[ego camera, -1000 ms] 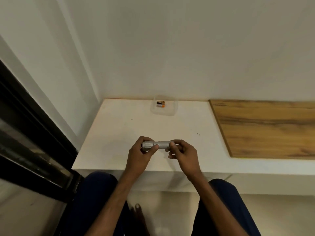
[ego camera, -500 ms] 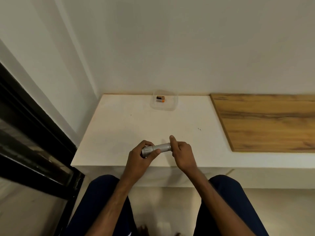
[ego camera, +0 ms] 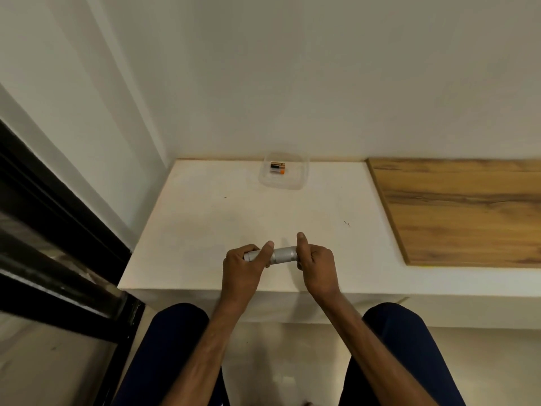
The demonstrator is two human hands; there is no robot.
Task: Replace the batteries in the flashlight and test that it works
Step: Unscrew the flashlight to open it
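Flashlight [ego camera: 282,255] sideways over ledge [ego camera: 205,224], near front edge. Left hand [ego camera: 243,269] grips its left end, right hand [ego camera: 317,268] its right end. Container [ego camera: 301,177] way back by wall, batteries [ego camera: 277,168] inside, left part. Wood panel [ego camera: 456,209] on ledge, off right.

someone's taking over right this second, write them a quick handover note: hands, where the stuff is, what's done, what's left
Left hand: grips the left end of the flashlight, which lies level over the near part of the white ledge.
Right hand: grips its right end, thumb raised.
Batteries: in the clear container at the back of the ledge, by the wall.
Done: flashlight is in hand; it looks to be in one piece, with no part visibly off.
Left: open it, swap the batteries, close it, test the light.
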